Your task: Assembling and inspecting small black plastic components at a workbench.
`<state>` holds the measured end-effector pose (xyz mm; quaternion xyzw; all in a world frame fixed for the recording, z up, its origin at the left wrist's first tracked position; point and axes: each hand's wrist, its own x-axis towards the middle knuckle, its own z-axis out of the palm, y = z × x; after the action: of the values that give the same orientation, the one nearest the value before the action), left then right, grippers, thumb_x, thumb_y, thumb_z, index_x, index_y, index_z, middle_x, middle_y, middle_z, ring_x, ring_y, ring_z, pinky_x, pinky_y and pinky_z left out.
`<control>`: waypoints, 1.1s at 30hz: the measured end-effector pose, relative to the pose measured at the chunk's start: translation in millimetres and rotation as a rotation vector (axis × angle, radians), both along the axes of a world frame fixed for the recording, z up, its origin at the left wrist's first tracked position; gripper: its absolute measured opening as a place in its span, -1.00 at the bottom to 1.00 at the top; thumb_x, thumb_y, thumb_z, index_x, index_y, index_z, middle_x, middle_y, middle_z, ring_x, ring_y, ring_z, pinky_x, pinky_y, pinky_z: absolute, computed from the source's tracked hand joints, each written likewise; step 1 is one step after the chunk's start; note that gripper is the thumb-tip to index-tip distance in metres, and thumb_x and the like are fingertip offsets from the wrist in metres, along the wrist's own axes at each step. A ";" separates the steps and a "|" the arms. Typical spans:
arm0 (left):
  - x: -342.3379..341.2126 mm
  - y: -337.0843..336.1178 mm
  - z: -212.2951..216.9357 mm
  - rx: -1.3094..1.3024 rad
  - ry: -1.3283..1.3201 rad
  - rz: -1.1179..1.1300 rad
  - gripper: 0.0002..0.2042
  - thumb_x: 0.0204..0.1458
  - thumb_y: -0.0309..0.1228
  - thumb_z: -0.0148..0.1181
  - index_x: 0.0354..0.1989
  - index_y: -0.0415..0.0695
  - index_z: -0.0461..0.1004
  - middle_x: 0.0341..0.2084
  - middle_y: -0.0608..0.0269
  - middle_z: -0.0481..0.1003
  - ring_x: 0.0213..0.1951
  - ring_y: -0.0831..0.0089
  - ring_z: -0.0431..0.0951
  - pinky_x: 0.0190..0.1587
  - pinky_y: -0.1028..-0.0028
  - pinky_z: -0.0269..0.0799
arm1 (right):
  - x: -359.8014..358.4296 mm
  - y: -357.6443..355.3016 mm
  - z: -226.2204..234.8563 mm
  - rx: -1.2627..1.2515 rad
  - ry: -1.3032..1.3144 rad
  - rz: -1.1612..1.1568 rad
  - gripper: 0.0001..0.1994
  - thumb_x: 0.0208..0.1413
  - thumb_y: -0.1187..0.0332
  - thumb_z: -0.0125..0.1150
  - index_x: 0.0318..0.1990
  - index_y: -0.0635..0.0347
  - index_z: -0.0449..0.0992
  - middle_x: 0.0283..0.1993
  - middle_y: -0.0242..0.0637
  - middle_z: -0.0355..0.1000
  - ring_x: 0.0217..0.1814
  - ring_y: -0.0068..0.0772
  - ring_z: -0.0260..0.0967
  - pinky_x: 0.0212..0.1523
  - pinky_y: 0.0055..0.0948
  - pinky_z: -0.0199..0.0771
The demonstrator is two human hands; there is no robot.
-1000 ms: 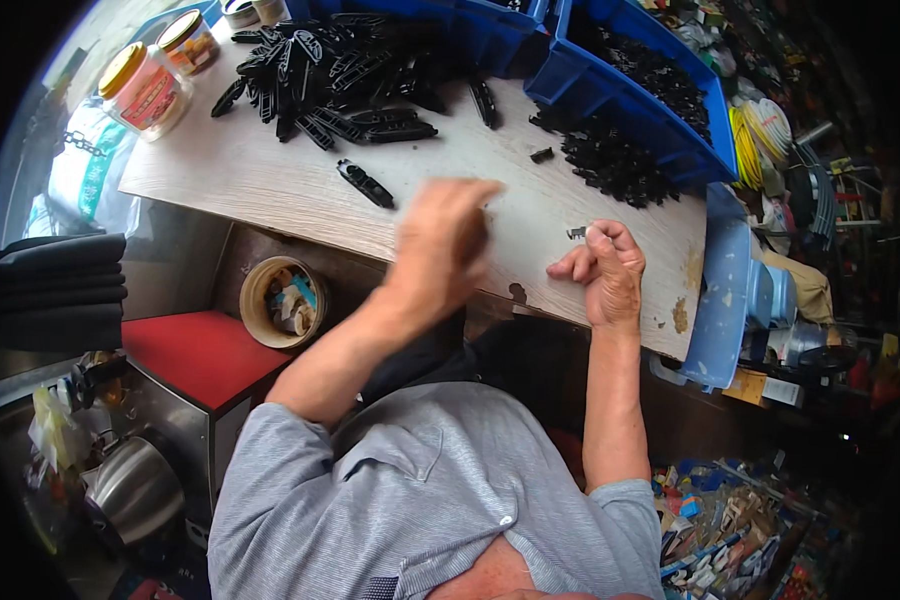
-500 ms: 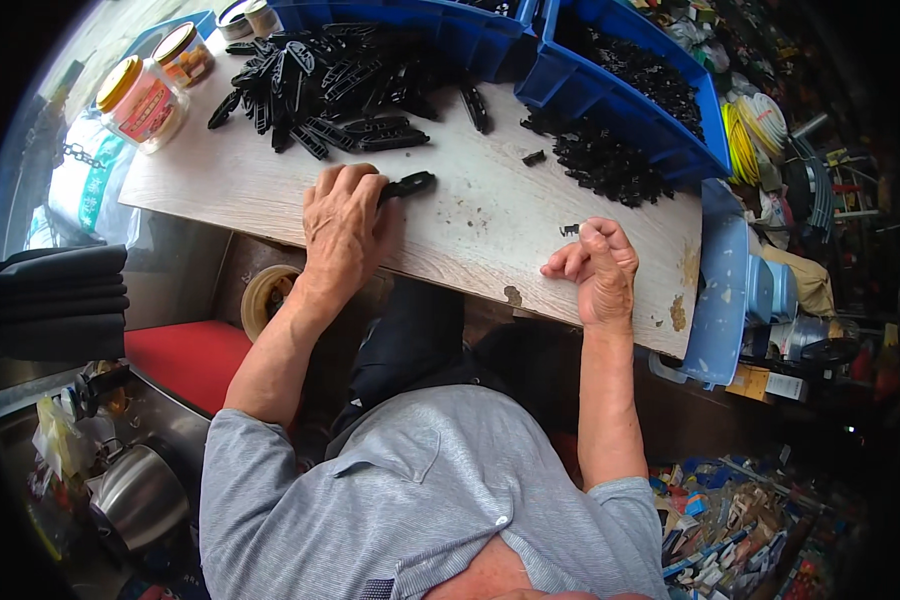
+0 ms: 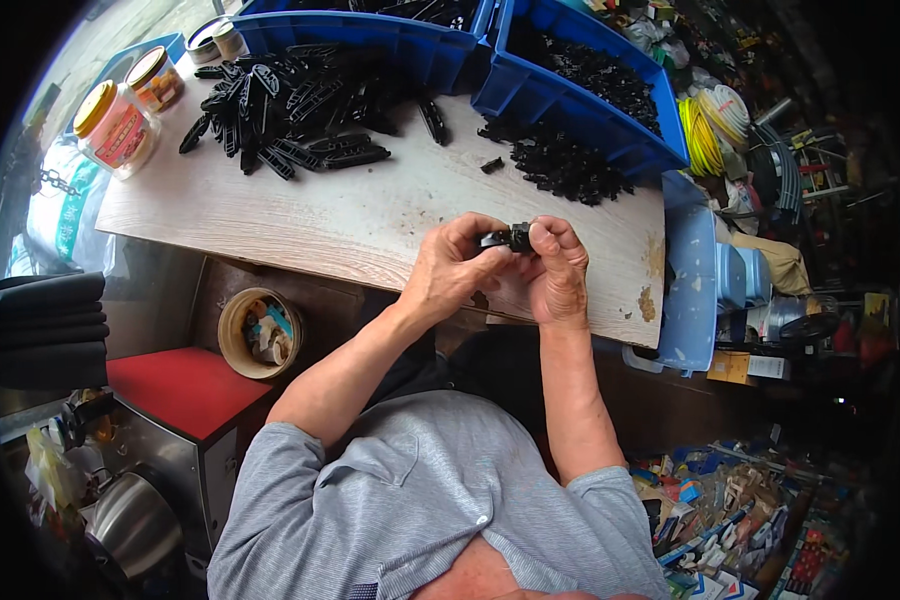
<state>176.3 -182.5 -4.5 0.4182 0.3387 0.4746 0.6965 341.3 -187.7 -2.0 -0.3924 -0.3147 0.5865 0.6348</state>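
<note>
Over the front part of the pale wooden table [image 3: 300, 215], my two hands meet. My left hand [image 3: 440, 270] pinches a long black plastic part [image 3: 492, 240], mostly hidden by the fingers. My right hand [image 3: 560, 275] is closed on a small black plastic piece [image 3: 520, 236] at the right end of that part. The two pieces touch, but whether they are joined I cannot tell. Long slotted black parts lie in a heap [image 3: 300, 105] toward the far left. A heap of small black pieces [image 3: 570, 168] lies at the right, with one loose piece [image 3: 492, 166] beside it.
Two blue bins [image 3: 580, 125] of black parts line the far edge. Clear jars [image 3: 115, 130] stand at the left corner, and a light blue tub [image 3: 692, 270] adjoins the right edge. Below the table are a waste bucket [image 3: 232, 335] and a red-topped cabinet [image 3: 185, 390].
My left hand has lifted the long black part off the table and carried it right to my right hand. My right hand has shifted slightly left with its small piece. The view has shifted.
</note>
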 end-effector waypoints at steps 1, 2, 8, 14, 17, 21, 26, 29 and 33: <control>3.4 2.3 -2.5 0.035 -0.002 -0.015 -0.76 0.14 -0.48 0.27 -0.05 -0.31 0.49 -0.37 0.29 0.58 -0.40 0.65 0.52 -0.31 0.63 0.46 | 1.6 0.0 -1.4 0.002 -0.002 -0.002 -0.88 0.13 0.38 0.39 -0.21 0.12 0.60 -0.32 -0.47 0.52 -0.46 -0.71 0.36 -0.38 -0.69 0.43; 5.3 4.4 -3.8 0.069 -0.002 -0.030 -0.76 0.14 -0.48 0.27 -0.07 -0.31 0.50 -0.36 0.28 0.58 -0.38 0.65 0.53 -0.29 0.62 0.46 | 3.7 0.3 -4.5 0.011 -0.008 0.009 -0.88 0.14 0.39 0.39 -0.20 0.13 0.60 -0.32 -0.47 0.53 -0.46 -0.72 0.36 -0.38 -0.69 0.42; 5.4 10.7 -3.3 0.018 -0.030 -0.056 -0.77 0.13 -0.47 0.29 -0.10 -0.33 0.51 -0.37 0.29 0.58 -0.36 0.65 0.53 -0.27 0.62 0.46 | 9.0 2.3 -9.6 0.005 -0.060 0.015 -0.88 0.15 0.40 0.38 -0.19 0.16 0.60 -0.32 -0.46 0.53 -0.46 -0.71 0.37 -0.37 -0.70 0.42; 8.4 11.6 11.3 -0.143 -0.020 0.013 -0.82 0.15 -0.43 0.26 -0.20 -0.30 0.52 -0.43 0.30 0.57 -0.43 0.65 0.53 -0.32 0.63 0.48 | 9.2 0.7 -5.7 -0.026 -0.033 0.072 -0.88 0.16 0.44 0.35 -0.15 0.12 0.60 -0.24 -0.43 0.55 -0.35 -0.62 0.46 -0.33 -0.65 0.50; 12.5 16.1 5.7 -0.158 -0.033 0.036 -0.86 0.15 -0.42 0.25 -0.28 -0.28 0.53 -0.46 0.29 0.55 -0.47 0.64 0.52 -0.37 0.62 0.49 | 9.5 0.2 -2.7 -0.032 -0.090 0.093 -0.89 0.17 0.40 0.35 -0.18 0.12 0.59 -0.27 -0.43 0.54 -0.41 -0.64 0.42 -0.38 -0.66 0.45; 10.2 15.2 3.2 -0.167 -0.053 0.056 -0.87 0.15 -0.44 0.25 -0.31 -0.26 0.53 -0.48 0.27 0.55 -0.50 0.62 0.52 -0.41 0.61 0.51 | 0.1 0.1 14.0 -0.116 -0.229 0.050 -0.79 0.13 0.21 0.36 -0.31 0.15 0.55 -0.49 -0.49 0.39 -0.57 -0.67 0.27 -0.49 -0.60 0.38; 8.4 8.6 7.8 -0.195 -0.075 0.085 -0.89 0.14 -0.46 0.24 -0.31 -0.26 0.55 -0.47 0.23 0.56 -0.50 0.61 0.54 -0.47 0.61 0.53 | 4.5 -0.1 18.8 -0.121 -0.406 0.204 -0.68 0.17 0.10 0.30 -0.47 0.08 0.43 -0.60 -0.57 0.26 -0.64 -0.73 0.15 -0.61 -0.64 0.16; 5.9 10.4 5.6 -0.174 -0.060 0.008 -0.89 0.15 -0.44 0.23 -0.28 -0.25 0.56 -0.47 0.24 0.57 -0.47 0.62 0.55 -0.43 0.63 0.54 | 2.5 -2.3 7.2 -0.043 -0.427 0.142 -0.67 0.16 0.11 0.29 -0.53 0.05 0.39 -0.62 -0.58 0.21 -0.67 -0.74 0.10 -0.64 -0.61 0.11; 8.3 20.8 9.8 -0.150 0.033 -0.018 -0.85 0.15 -0.40 0.25 -0.26 -0.26 0.57 -0.43 0.20 0.59 -0.42 0.59 0.58 -0.41 0.59 0.53 | 8.4 -3.6 2.4 -0.057 -0.354 0.059 -0.68 0.17 0.16 0.24 -0.56 0.02 0.34 -0.65 -0.55 0.21 -0.70 -0.65 0.14 -0.62 -0.49 0.35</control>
<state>184.6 -161.7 5.3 0.3755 0.3813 0.4346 0.7244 349.7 -191.3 0.4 -0.4980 -0.4163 0.5353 0.5405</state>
